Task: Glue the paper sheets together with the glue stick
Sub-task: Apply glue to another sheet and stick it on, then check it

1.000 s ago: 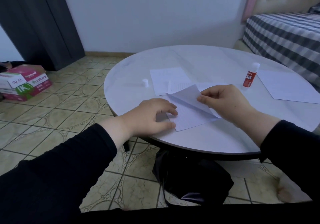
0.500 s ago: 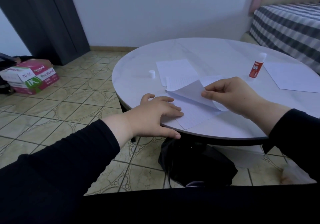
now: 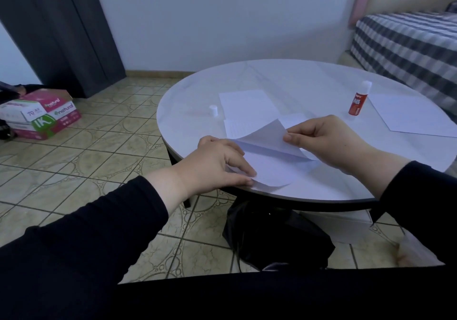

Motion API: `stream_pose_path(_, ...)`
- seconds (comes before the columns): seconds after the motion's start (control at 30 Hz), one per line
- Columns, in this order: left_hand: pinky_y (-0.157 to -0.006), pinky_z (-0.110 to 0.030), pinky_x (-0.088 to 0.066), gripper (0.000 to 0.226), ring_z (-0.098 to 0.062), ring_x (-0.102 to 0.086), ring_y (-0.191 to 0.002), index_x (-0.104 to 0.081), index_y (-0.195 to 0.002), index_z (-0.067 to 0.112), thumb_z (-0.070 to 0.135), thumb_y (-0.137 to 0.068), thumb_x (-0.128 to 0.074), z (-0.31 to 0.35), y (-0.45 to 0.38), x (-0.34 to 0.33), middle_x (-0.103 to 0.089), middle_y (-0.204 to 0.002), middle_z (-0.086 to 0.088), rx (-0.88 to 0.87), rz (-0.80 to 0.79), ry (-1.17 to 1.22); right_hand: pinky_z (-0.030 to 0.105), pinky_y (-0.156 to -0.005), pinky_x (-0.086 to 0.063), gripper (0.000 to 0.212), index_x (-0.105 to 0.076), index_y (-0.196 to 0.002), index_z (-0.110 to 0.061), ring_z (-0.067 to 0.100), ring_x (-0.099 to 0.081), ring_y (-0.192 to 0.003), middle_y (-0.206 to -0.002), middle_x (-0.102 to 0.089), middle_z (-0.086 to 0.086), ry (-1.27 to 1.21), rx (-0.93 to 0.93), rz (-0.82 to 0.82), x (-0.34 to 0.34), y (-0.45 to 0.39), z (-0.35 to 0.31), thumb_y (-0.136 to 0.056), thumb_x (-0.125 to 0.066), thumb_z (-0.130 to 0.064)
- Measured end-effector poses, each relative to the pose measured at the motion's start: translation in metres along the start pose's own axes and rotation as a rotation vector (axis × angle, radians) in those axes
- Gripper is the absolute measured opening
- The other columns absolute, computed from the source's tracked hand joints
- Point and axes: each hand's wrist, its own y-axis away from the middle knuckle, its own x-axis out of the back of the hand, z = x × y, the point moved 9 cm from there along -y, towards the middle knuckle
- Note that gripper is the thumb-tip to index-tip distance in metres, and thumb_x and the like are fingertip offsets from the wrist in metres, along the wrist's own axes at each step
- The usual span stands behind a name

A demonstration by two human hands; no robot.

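Head view: we see the paper sheets (image 3: 272, 171) at the near edge of the round table (image 3: 296, 84). Our left hand (image 3: 217, 163) pinches their near corner; our right hand (image 3: 324, 139) pinches the lifted top sheet (image 3: 262, 134). The glue stick (image 3: 357, 102) stands uncapped, well apart; its cap (image 3: 213, 110) sits left.

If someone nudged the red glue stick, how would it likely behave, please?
The glue stick stands upright, tall and narrow, on the smooth table, so it would probably tip. Being round, it would then likely roll.
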Motion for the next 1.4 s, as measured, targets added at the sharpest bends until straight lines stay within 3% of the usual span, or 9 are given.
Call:
stream_pose_path(0.07,-0.104,-0.021,-0.026,0.012,0.002,-0.053,-0.109,-0.073,-0.082,0.045,0.042,-0.072,-0.079,0.001,-0.003,0.006,-0.071,-0.090,0.018,-0.006,0.063,0.058,0.020,-0.086,-0.050,0.011,-0.077,-0.087,-0.032,0.002,-0.068,-0.088,-0.087,-0.075,-0.017,-0.032,0.004,-0.003,0.000,0.000,-0.002,-0.087,-0.070,-0.024)
stream_pose_path(0.17,-0.090,-0.018,-0.043,0.009,-0.002,-0.060,-0.094,-0.078,-0.079,0.030,0.024,-0.075,-0.082,0.001,-0.011,0.023,-0.073,-0.084,0.008,0.033,0.214,0.250,0.021,-0.088,-0.050,0.012,-0.078,-0.089,-0.029,0.003,-0.069,-0.087,-0.086,-0.075,-0.014,-0.105,0.012,0.023,0.004,-0.002,-0.005,-0.085,-0.072,-0.020)
stream_pose_path(0.37,-0.076,-0.005,-0.040,0.011,0.003,-0.060,-0.082,-0.078,-0.079,0.022,0.014,-0.073,-0.083,-0.003,-0.035,0.052,-0.070,-0.074,0.021,0.116,0.403,0.438,0.024,-0.086,-0.052,0.014,-0.078,-0.090,-0.019,0.011,-0.071,-0.088,-0.089,-0.076,-0.004,-0.301,0.011,0.087,0.013,-0.011,-0.007,-0.081,-0.074,-0.009)
stream_pose_path(0.47,-0.080,-0.010,-0.045,0.014,-0.002,-0.064,-0.083,-0.078,-0.082,0.025,0.016,-0.073,-0.083,-0.003,-0.043,0.058,-0.071,-0.076,0.018,0.106,0.441,0.456,0.020,-0.080,-0.053,0.013,-0.077,-0.089,-0.017,0.012,-0.071,-0.082,-0.088,-0.077,-0.001,-0.406,-0.009,0.118,0.021,-0.016,-0.007,-0.083,-0.071,-0.008)
stream_pose_path(0.73,-0.084,-0.012,-0.040,0.010,-0.004,-0.058,-0.097,-0.075,-0.074,0.029,0.022,-0.075,-0.082,0.015,-0.051,0.074,-0.070,-0.083,0.020,-0.030,0.618,0.300,0.032,-0.087,-0.056,0.014,-0.076,-0.093,-0.006,0.025,-0.070,-0.084,-0.095,-0.075,0.013,-0.544,-0.014,0.073,0.024,-0.027,-0.009,-0.087,-0.065,-0.004)
stream_pose_path(0.8,-0.088,-0.016,-0.042,0.006,-0.005,-0.058,-0.099,-0.074,-0.075,0.029,0.025,-0.076,-0.079,0.021,-0.050,0.077,-0.071,-0.086,0.019,-0.067,0.665,0.253,0.033,-0.088,-0.056,0.015,-0.077,-0.092,-0.007,0.028,-0.070,-0.087,-0.096,-0.075,0.014,-0.561,-0.018,0.067,0.023,-0.027,-0.011,-0.087,-0.063,-0.003)
stream_pose_path(0.97,-0.098,-0.046,-0.042,0.003,-0.005,-0.060,-0.106,-0.073,-0.076,0.032,0.033,-0.076,-0.076,0.023,-0.047,0.079,-0.070,-0.095,0.022,-0.058,0.716,0.207,0.035,-0.089,-0.055,0.014,-0.077,-0.089,-0.005,0.028,-0.068,-0.086,-0.096,-0.074,0.016,-0.593,-0.039,0.064,0.021,-0.025,-0.011,-0.086,-0.063,-0.001)
stream_pose_path(1.23,-0.094,-0.052,-0.042,0.003,-0.004,-0.060,-0.096,-0.072,-0.077,0.036,0.035,-0.075,-0.075,0.023,-0.042,0.078,-0.065,-0.090,0.031,-0.011,0.722,0.253,0.022,-0.076,-0.053,0.017,-0.080,-0.081,-0.012,0.018,-0.069,-0.083,-0.092,-0.076,0.008,-0.655,-0.078,-0.004,0.015,-0.022,-0.013,-0.085,-0.065,-0.004)
stream_pose_path(1.4,-0.094,-0.054,-0.042,0.004,-0.003,-0.060,-0.094,-0.072,-0.077,0.036,0.037,-0.074,-0.075,0.021,-0.041,0.076,-0.065,-0.088,0.033,0.006,0.737,0.272,0.021,-0.080,-0.051,0.015,-0.079,-0.089,-0.010,0.015,-0.069,-0.088,-0.098,-0.075,0.008,-0.673,-0.097,-0.032,0.013,-0.021,-0.012,-0.085,-0.064,-0.006)
